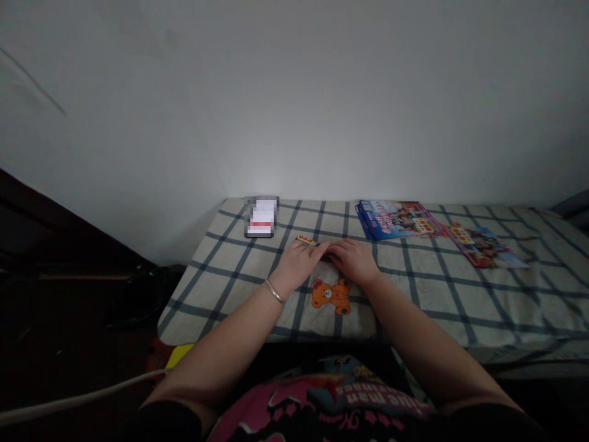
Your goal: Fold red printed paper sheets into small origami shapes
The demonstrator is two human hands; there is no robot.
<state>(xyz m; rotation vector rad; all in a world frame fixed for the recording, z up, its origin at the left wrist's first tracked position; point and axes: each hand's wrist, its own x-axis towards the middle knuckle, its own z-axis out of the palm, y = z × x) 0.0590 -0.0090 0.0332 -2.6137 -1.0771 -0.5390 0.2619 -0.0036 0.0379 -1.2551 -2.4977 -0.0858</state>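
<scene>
Over the middle of the cloth-covered table, my left hand (297,265) and my right hand (355,261) meet at the fingertips. Both have bent, closed fingers. A small yellow and blue printed piece (306,240) with lettering sticks out past the fingers of my left hand; the rest of it is hidden, and its kind cannot be told. What my right fingers pinch, if anything, is covered by the hands. Just below them, an orange bear picture (331,296) lies flat on the cloth. A silver bangle (275,290) circles my left wrist.
A phone (262,217) with a lit, blurred screen lies at the back left. Colourful printed packs or booklets (398,219) overlap at the back right, with another (488,247) beside them. The checked tablecloth (239,276) reaches the white wall (322,110). A pale cable (92,393) runs at lower left.
</scene>
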